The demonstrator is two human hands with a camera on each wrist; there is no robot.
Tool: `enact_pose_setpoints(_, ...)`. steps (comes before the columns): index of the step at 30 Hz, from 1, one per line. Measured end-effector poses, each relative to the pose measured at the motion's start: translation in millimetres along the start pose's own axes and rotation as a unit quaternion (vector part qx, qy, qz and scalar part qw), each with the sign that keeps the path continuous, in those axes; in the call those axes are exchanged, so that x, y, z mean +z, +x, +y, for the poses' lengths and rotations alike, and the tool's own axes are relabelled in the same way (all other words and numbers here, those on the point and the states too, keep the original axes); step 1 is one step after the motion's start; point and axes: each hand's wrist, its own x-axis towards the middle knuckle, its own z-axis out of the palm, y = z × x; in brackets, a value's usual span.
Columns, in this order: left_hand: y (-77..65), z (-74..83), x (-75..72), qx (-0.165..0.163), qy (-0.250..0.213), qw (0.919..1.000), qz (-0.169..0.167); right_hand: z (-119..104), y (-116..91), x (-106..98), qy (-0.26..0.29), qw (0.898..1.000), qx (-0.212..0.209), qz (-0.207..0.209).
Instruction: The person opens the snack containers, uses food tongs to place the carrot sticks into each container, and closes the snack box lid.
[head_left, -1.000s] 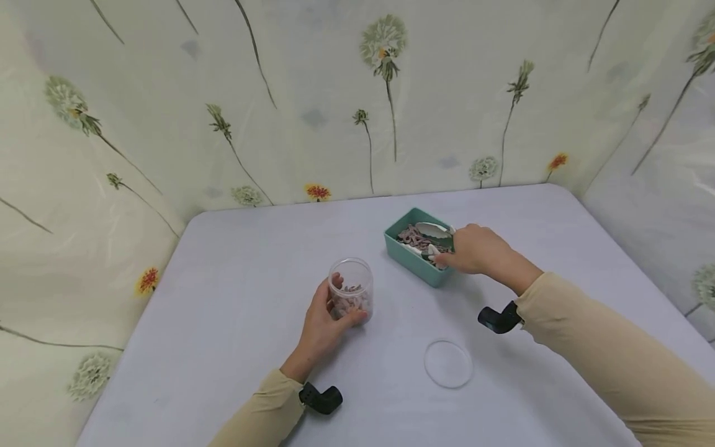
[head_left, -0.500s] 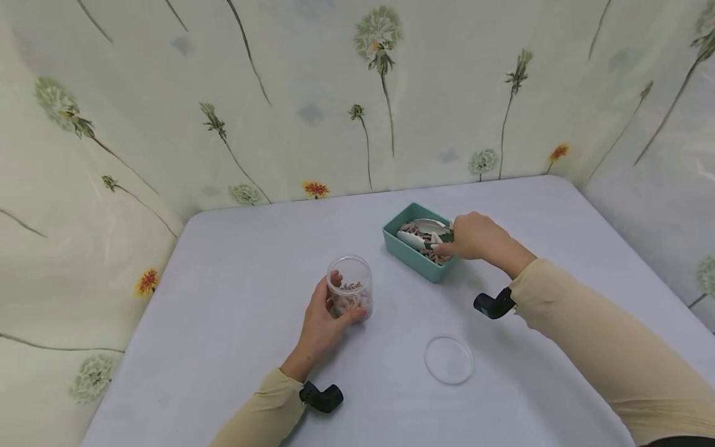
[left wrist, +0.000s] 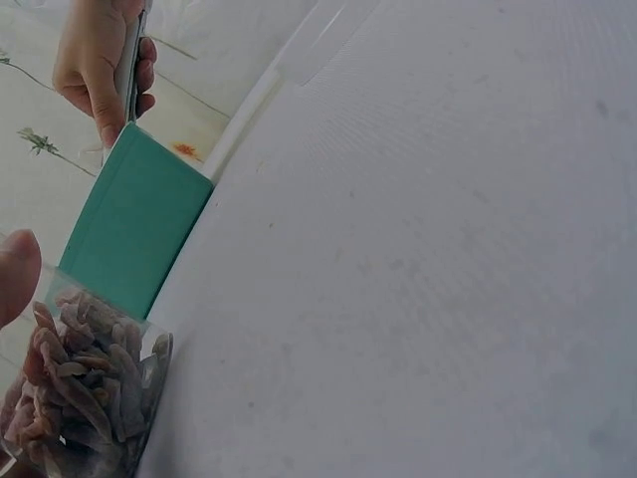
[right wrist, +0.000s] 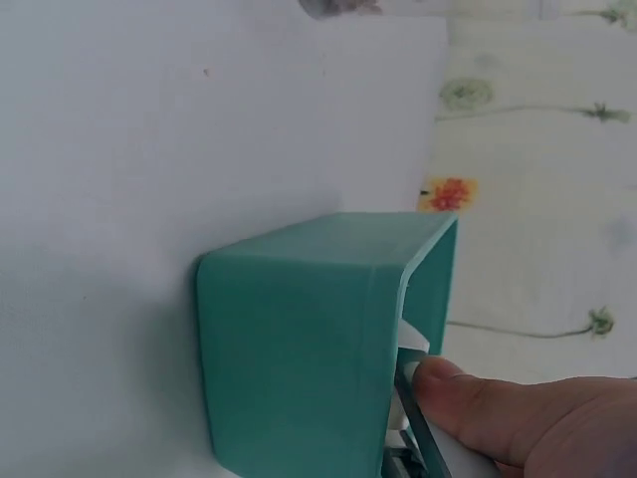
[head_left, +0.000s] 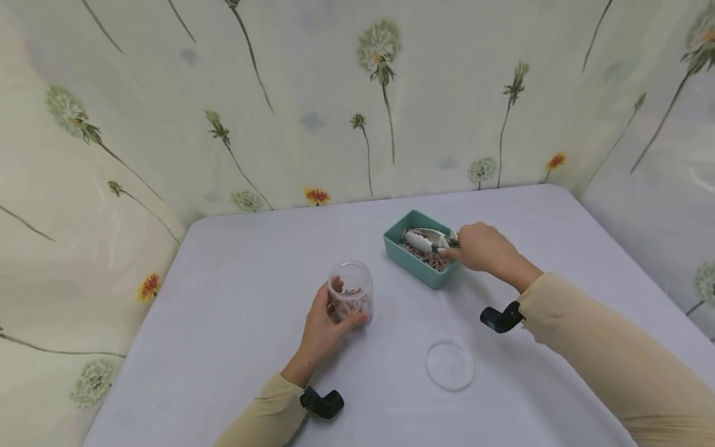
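My left hand (head_left: 325, 328) grips a clear jar (head_left: 357, 305) that stands upright on the table, thumb in front and fingers round the far side. Brownish dried strips (left wrist: 85, 383) fill its lower part in the left wrist view. To the right, a teal rectangular box (head_left: 410, 264) holds more of these strips. My right hand (head_left: 485, 249) holds a pair of tongs (head_left: 420, 241) by the handles, over the box's near right end. The white tong heads are down inside the box, close together among the strips; whether they pinch any, I cannot tell. In the right wrist view the thumb (right wrist: 463, 398) presses on a tong handle.
A clear round lid (head_left: 449, 366) lies flat on the white-covered table (head_left: 240, 298), in front of the box and right of the jar. Behind the table and at its sides hangs a curtain (head_left: 313, 118) with dandelion prints. Each wrist wears a black camera (head_left: 501, 317).
The tong heads, spread apart in the box a second ago, have come together among the strips. My left hand and the jar stay in place.
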Motion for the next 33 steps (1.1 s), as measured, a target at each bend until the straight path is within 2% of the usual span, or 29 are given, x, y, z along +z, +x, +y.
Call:
enact_pose_setpoints(6, -1.1, 0.4, 0.1, 0.002, -0.001, 1.0000, -0.001, 6.2, -9.8, -0.1, 0.020, 0.999, -0.005, 0.028)
enact_pose_setpoints(19, -1.3, 1.3, -0.5, 0.006, -0.003, 1.0000, 0.000, 10.7, -24.1, -7.7, 0.050, 0.998, -0.022, 0.037)
enact_pose_setpoints(33, -1.3, 0.3, -0.2, 0.001, -0.009, 1.0000, -0.002, 7.3, -38.2, -18.5, 0.042, 0.997, -0.026, 0.059)
